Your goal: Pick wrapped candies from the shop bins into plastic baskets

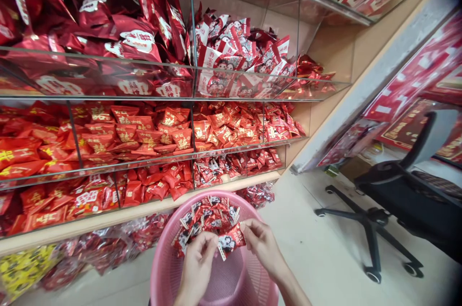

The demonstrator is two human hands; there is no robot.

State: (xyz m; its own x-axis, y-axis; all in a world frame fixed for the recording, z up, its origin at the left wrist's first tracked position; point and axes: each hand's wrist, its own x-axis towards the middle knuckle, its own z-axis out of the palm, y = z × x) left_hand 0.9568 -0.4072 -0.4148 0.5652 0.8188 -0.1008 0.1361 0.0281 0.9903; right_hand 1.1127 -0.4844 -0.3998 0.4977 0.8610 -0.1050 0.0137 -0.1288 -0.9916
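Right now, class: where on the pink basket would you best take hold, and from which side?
Grip the pink basket by its open rim at the bare left edge, coming from above. The rim faces up, and both the left hand and right hand holding the candy packet crowd its near side.

A basket (pixel 162 267) sits right below me, and a heap of small packets (pixel 207 217) lies in it on the far side. My left hand (pixel 197 262) and my right hand (pixel 263 243) are over the basket, side by side, with one packet (pixel 231 241) between them. Beyond the basket stand shelves (pixel 144 99) in tiers, split into compartments filled with more packets. Under the lowest shelf, bags (pixel 90 248) lie on the floor (pixel 325 258). To my right, well apart from the basket, an office chair (pixel 397 200) stands on the floor.
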